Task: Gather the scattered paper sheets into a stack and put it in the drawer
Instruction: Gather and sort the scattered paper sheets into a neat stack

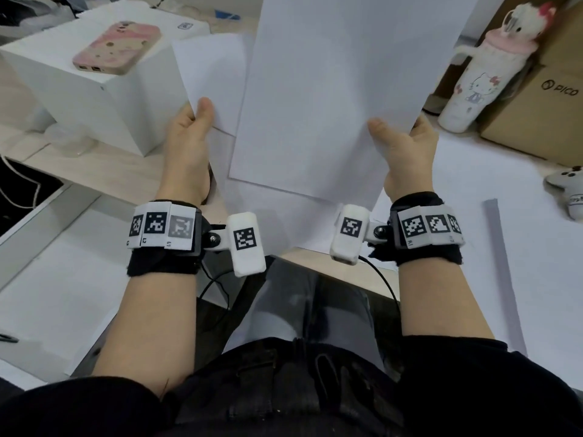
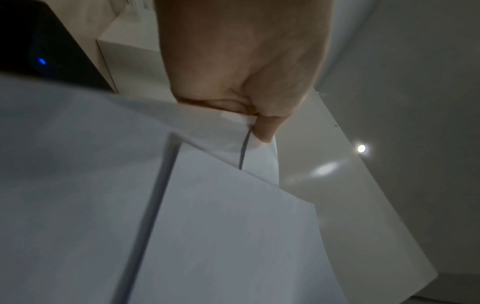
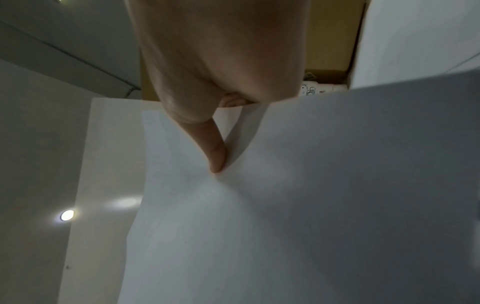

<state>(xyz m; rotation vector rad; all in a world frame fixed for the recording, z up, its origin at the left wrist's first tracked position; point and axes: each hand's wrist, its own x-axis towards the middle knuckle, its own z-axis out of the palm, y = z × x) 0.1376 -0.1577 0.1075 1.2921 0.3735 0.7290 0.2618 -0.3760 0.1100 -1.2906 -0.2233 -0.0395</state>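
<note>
My left hand (image 1: pixel 197 118) pinches the near corner of a white paper sheet (image 1: pixel 214 77), thumb on top. In the left wrist view the fingers (image 2: pixel 262 127) clamp more than one overlapping sheet (image 2: pixel 221 226). My right hand (image 1: pixel 397 127) grips the lower right edge of a larger-looking white sheet (image 1: pixel 347 83), held up over the desk and overlapping the left one. The right wrist view shows the thumb (image 3: pixel 217 156) pressed on that sheet (image 3: pixel 285 205). More white sheets (image 1: pixel 492 247) lie on the desk at right, and another (image 1: pixel 53 298) at lower left. I cannot make out a drawer.
A white box (image 1: pixel 132 99) with a pink phone (image 1: pixel 116 47) on it stands at the back left. At the back right are a cartoon-cat bottle (image 1: pixel 482 77) and a cardboard box (image 1: pixel 542 115). A white game controller (image 1: pixel 568 190) lies at the right edge.
</note>
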